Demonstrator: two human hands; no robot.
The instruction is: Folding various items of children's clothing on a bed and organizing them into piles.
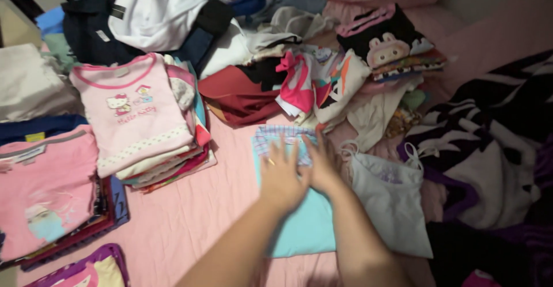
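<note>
A light turquoise garment [305, 229] with a plaid waistband [276, 134] lies flat on the pink bedsheet [190, 218]. Both of my hands rest on it, palms down. My left hand [279, 174] has its fingers spread over the plaid band, with a ring on one finger. My right hand [322, 160] lies flat beside it, touching it, fingers pointing away from me. Neither hand grips anything.
Folded stacks stand at the left: a pink cartoon-cat top [135, 111] on one, a pink shirt [43, 189] on another. A loose clothes heap [311, 79] lies behind. A grey top [389, 200] and a black-and-white blanket [489, 137] lie to the right.
</note>
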